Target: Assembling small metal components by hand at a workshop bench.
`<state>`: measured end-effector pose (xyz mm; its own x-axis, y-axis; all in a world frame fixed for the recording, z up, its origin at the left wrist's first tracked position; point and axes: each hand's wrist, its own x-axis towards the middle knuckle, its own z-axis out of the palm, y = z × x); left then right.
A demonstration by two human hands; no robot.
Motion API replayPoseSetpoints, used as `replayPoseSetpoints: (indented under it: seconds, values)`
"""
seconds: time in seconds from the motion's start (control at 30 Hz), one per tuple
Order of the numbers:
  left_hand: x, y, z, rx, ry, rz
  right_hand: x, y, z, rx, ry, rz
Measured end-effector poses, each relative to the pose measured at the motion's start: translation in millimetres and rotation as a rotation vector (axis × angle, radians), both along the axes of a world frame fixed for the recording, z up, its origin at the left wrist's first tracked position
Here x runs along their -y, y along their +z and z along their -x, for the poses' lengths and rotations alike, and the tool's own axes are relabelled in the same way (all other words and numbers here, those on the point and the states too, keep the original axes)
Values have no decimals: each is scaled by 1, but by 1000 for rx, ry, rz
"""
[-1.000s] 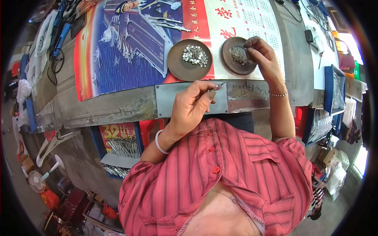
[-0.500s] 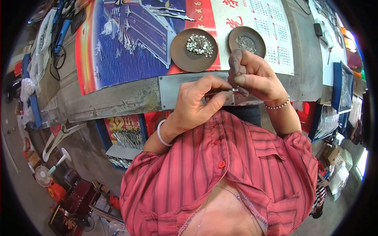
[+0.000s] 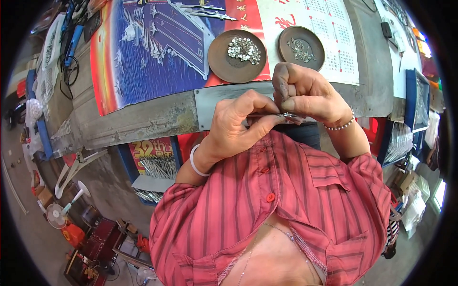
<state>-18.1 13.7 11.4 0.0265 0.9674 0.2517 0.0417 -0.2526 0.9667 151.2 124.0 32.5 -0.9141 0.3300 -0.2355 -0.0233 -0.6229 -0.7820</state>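
Both hands meet in front of my chest, by the bench's near edge. My left hand [image 3: 241, 121] is closed, thumb and forefinger pinching a thin, shiny metal part [image 3: 286, 115] whose end shows between the fingertips. Against that same end my right hand [image 3: 310, 95] is closed too, thumb on curled, darkened fingers; whatever lies inside its pinch is hidden. Beyond the hands stands a round brown dish [image 3: 229, 69] with a heap of small shiny round metal pieces [image 3: 244, 50]. To its right, a smaller brown dish [image 3: 315, 42] carries thin little pins [image 3: 300, 51].
A printed poster calendar [image 3: 157, 71] covers the worn grey bench [image 3: 148, 119]. Slim metal parts [image 3: 205, 10] lie at its far side. Below the edge at left, a blue bin [image 3: 126, 164] holds many thin metal pieces. Blue trays [image 3: 416, 100] stand at right; a blue-handled tool [image 3: 75, 43] lies far left.
My right hand's fingers have shifted slightly down and left around the metal part's end. More of that shiny end shows now. The whole view has moved a little.
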Motion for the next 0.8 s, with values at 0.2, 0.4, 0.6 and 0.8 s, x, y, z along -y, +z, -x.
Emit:
replayPoseSetpoints:
  seconds: [0.2,0.4,0.6,0.8]
  values:
    - [2,-1,2,-8,8,-25,-1,1,4,-1,35,11]
    - [2,2,7,-66,16,-57,-1,-1,6,-1,49,-18]
    - [4,1,11,-13,-25,-57,-3,6,10,58,112,-31]
    - [7,0,14,42,-56,-32,-11,11,16,58,245,-40]
